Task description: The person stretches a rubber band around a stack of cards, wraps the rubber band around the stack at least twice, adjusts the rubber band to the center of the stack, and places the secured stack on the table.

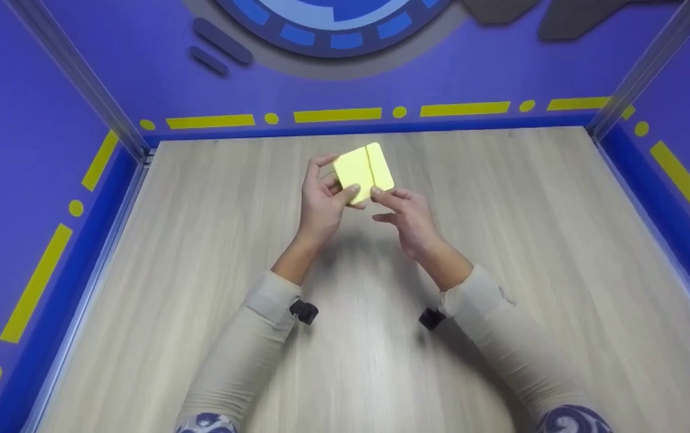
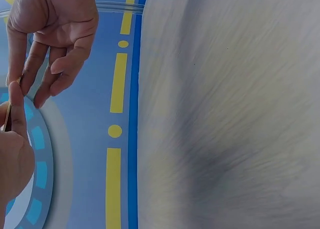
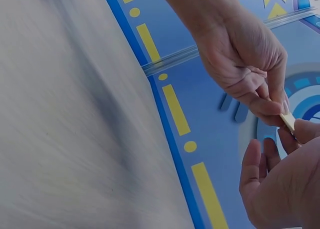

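Above the wooden table, both hands hold a flat yellow square (image 1: pixel 354 171) with rounded corners. A dark line crosses it close to its right side, and its thin edge shows in the right wrist view. My left hand (image 1: pixel 322 201) grips the square from the left, thumb on its face and other fingers partly behind it. My right hand (image 1: pixel 412 219) pinches the lower right edge beside the dark line, its thumb on the face. In the left wrist view, the right hand (image 2: pixel 60 34) comes down from the top towards the left hand (image 2: pixel 15 154).
A light wood-grain table (image 1: pixel 200 240) spreads beneath the hands. Blue panels (image 1: pixel 338 90) with yellow dashes enclose it at the back and sides, with metal posts at the corners. Small black wrist cameras (image 1: pixel 304 311) sit at both sleeve cuffs.
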A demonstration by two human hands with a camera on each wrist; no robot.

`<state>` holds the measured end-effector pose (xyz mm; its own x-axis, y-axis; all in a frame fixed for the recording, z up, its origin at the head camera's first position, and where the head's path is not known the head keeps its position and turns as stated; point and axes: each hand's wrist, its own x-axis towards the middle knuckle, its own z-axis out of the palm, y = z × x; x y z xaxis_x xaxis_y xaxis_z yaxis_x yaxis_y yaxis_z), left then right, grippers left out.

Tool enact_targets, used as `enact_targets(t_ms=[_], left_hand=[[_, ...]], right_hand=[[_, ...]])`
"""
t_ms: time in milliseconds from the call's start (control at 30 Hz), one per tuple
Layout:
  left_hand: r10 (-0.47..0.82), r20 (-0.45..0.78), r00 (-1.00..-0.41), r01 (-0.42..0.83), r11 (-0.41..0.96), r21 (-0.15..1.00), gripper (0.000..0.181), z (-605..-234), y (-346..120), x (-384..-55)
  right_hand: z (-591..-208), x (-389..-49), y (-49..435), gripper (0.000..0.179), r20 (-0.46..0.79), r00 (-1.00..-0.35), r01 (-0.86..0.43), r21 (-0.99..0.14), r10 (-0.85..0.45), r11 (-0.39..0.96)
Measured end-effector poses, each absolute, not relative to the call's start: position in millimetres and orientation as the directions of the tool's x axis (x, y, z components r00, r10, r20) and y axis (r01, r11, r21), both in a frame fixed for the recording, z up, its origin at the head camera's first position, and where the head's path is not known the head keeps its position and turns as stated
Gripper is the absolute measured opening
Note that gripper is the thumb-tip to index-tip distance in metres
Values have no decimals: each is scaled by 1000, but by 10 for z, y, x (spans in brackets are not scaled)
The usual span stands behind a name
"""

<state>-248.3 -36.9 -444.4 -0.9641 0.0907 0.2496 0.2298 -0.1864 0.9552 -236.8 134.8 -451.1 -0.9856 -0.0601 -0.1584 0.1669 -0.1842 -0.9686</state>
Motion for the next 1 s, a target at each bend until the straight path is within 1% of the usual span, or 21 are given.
enact_targets(t_ms=[167, 300, 467, 600, 733, 1000], left_hand=[[117, 244, -963, 228, -133, 964, 56, -4465, -406, -2488], [137, 226, -965, 214, -96, 972, 56, -4488, -436, -2493], [188, 211, -959, 195, -96, 976, 57, -4519, -463, -2487], [211, 206, -956, 191, -88, 978, 57, -4530, -475, -2478], [211, 207, -955, 195, -75, 978, 56, -4537, -478, -2478], [240, 210, -948, 199, -67, 978, 55, -4551, -474, -2479]], right_hand=[[-4467, -2410, 1454, 37, -89, -994, 98, -984, -64, -150], [-4400, -2461, 1537, 42, -19, -999, 23, -992, -35, -121], [-4339, -2531, 1592, 37, 54, -999, -54, -997, 3, -59], [-4314, -2551, 1606, 28, 58, -998, -58, -998, 21, 27], [-4299, -2561, 1604, 23, 44, -998, -40, -993, 34, 111], [-4287, -2585, 1564, 22, 3, -1000, 0, -989, 17, 150]])
